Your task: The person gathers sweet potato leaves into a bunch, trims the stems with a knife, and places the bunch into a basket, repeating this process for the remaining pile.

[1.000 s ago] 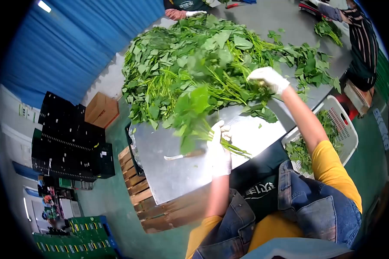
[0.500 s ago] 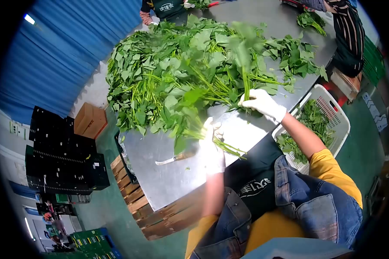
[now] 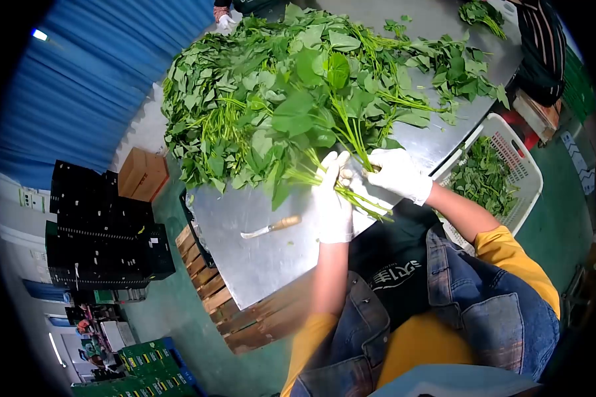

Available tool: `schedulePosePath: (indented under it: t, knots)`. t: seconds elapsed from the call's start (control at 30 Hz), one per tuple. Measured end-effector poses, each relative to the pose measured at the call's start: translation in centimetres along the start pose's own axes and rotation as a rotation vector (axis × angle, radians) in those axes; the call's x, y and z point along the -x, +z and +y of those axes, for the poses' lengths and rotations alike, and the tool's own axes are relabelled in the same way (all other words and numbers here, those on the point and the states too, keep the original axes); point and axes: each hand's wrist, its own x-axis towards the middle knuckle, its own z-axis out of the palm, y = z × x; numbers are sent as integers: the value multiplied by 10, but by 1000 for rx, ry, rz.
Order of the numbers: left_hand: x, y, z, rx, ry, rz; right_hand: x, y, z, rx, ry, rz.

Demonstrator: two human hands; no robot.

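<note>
Metal table (image 3: 251,264): leafy greens (image 3: 225,109) heaped, 1 wooden-handled knife (image 3: 271,227).

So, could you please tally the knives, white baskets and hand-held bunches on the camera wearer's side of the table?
Knife: 1
White basket: 1
Held bunches: 2, one in the left hand, one in the right hand
Total: 4

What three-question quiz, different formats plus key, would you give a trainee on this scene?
1. True or false: the wooden-handled knife lies on the metal table, in neither hand.
2. The basket beside the table is: A) blue, B) white, C) black.
3. Fill in: the left hand and right hand each grip ____.

Key: 1: true; 2: B; 3: leafy green stems.
</note>
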Motion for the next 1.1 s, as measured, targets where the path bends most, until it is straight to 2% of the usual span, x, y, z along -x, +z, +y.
schedulePosePath:
  t: [0.1, 0.13, 0.2, 0.27, 0.3, 0.37, 0.4, 0.47, 0.5, 0.53, 0.6, 0.63, 0.67, 0.73, 0.77, 0.8, 0.83, 0.87, 0.9, 0.93, 0.97, 1.0, 1.07, 1.1]
  knots:
    - [-5, 19, -24, 161, -278, -67, 3, 2, 0, -22, 15, 60]
    - [-11, 11, -3, 160, -281, -70, 3, 0, -3, 15, -4, 74]
    - [-30, -23, 72, 609, -822, -17, 5, 2, -1, 50, -22, 87]
    - [-29, -24, 78, 727, -804, 26, 7, 8, 7, 231, -56, 46]
    - [-29, -23, 76, 895, -776, 43, 8, 9, 7, 228, -55, 42]
    - [-27, -21, 71, 1230, -701, 78, 10, 8, 5, -236, -62, 173]
    - [-27, -20, 69, 1229, -702, 78, 9, 4, 4, -237, -61, 173]
    - [-28, -17, 65, 1235, -697, 101, 4, -9, 1, -440, -53, -47]
    - [-26, -15, 65, 1292, -752, 51, -3, -19, -3, -746, 159, -293]
    - [-24, -12, 66, 1290, -753, 45, -5, -5, 10, -907, 157, -278]
    - [-22, -10, 74, 827, -672, 97, -6, 7, 17, -1043, 293, -257]
    - [-23, -17, 71, 1069, -582, 76, -5, 9, 21, -1045, 290, -253]
    - [-23, -12, 63, 1066, -579, 74, -8, -1, 10, -1089, 260, -188]
    - [-21, 2, 42, 633, -517, 47, -11, -14, -7, -1137, 227, -123]
    - [-21, 2, 53, 771, -621, 112, -11, -17, -12, -1144, 313, -65]
    - [-20, 5, 52, 768, -618, 109, -11, -19, -15, -1149, 399, -5]
    - [-18, 8, 47, 851, -672, 101, -9, -21, -9, -922, 229, 16]
    - [-17, 10, 45, 934, -727, 93, -7, -29, -9, -923, 229, 19]
    - [-16, 10, 53, 356, -266, 94, -4, -41, -13, -1088, 303, -2]
    - [-17, 9, 58, 356, -267, 92, -1, -48, -14, -1252, 379, -24]
    - [-18, 7, 63, 592, -497, 88, 3, -50, -9, -1325, 471, 11]
    - [-20, 7, 65, 828, -728, 84, 9, -58, -5, -1206, 411, 44]
    - [-23, 12, 36, 796, -808, 222, 32, -49, 58, -857, 122, 256]
    - [-27, -4, 42, 975, -840, 278, 43, -63, 73, -1222, 208, 485]
